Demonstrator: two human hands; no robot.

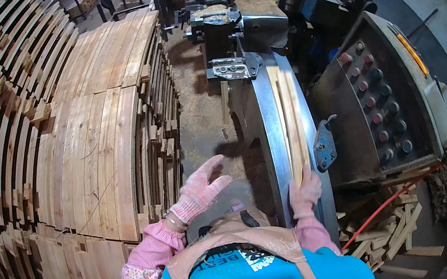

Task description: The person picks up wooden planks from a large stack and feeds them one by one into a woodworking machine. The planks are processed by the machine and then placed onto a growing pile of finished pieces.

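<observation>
Stacked wooden slats [87, 145] fill the left, a woodworking machine [346, 88] the right. On its metal feed table [271, 131] lie thin wooden strips [290, 116]. The right hand [304, 188] closes on their near end; the left hand [202, 188] hangs spread, holding nothing. Feeding appears underway; pushing next calls for keeping the strips straight.

Two gloved hands [202, 188]; one woodworking machine [270, 29]; one control panel [380, 94]; two wooden strips [289, 116] on its bed.

Steel machine bed [270, 131], wood strips [291, 121] lying lengthwise, apparently two, sawdust-strewn floor [201, 113]
</observation>
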